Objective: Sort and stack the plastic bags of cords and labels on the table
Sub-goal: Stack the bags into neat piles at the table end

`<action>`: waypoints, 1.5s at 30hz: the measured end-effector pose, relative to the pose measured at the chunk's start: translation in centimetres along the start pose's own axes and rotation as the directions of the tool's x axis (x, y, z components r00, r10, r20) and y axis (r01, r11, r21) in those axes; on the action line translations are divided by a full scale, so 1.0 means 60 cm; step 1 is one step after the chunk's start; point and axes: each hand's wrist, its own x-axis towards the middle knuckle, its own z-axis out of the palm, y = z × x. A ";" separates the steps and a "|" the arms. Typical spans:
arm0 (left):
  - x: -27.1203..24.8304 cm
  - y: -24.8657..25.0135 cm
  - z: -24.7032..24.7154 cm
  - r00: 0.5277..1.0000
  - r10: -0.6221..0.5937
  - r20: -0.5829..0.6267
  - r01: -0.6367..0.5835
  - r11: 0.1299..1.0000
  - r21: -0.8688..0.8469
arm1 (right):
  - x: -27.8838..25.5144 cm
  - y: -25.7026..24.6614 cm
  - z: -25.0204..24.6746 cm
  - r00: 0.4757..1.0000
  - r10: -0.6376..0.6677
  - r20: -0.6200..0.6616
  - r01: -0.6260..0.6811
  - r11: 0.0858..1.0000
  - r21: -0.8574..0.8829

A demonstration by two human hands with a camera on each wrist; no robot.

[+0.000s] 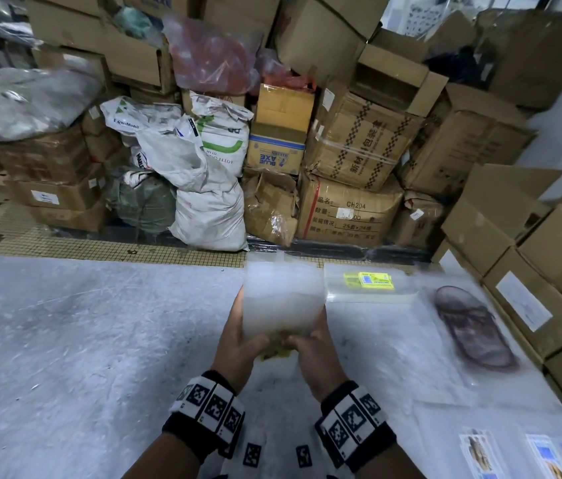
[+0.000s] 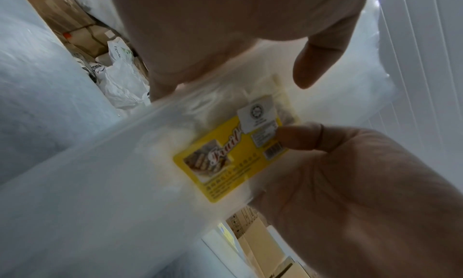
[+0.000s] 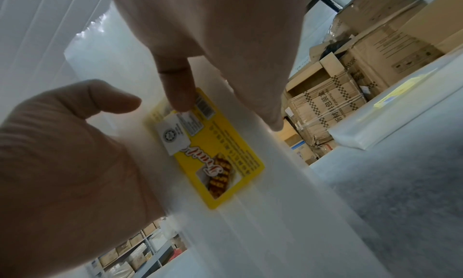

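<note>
Two hands point(image 1: 274, 344), one held stack of bags point(image 1: 283, 299), and three further bag piles point(image 1: 373, 288) on the table point(image 1: 82, 340) are counted.

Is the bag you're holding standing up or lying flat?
Standing up: both hands grip the bag by its bottom, above the table.

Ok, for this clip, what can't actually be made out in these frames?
- Held bag stack: motion blur in the head view hides the bag count.
- Yellow label: the brand script is blurred in the left wrist view, and the left hand's thumb covers part of it.
- Right hand: its fingers are hidden behind the plastic in the head view.
- Printed cards: cut off by the bottom edge.
</note>
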 end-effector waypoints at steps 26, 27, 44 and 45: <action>0.008 -0.002 -0.017 0.989 -0.073 -0.130 0.080 0.996 0.049 | 0.005 -0.005 0.014 0.999 -0.016 -0.040 0.017 1.000 0.023; 0.009 -0.006 -0.021 0.988 -0.062 -0.142 0.073 0.995 0.075 | 0.007 -0.001 0.014 0.998 -0.022 -0.061 0.023 1.000 0.019; -0.001 0.003 0.016 0.986 0.037 -0.165 -0.019 0.994 0.109 | 0.000 0.013 0.024 0.987 -0.070 -0.147 0.067 0.997 -0.025; -0.002 0.005 0.017 0.985 0.037 -0.166 -0.020 0.995 0.101 | -0.001 0.013 0.024 0.988 -0.060 -0.143 0.057 0.998 -0.027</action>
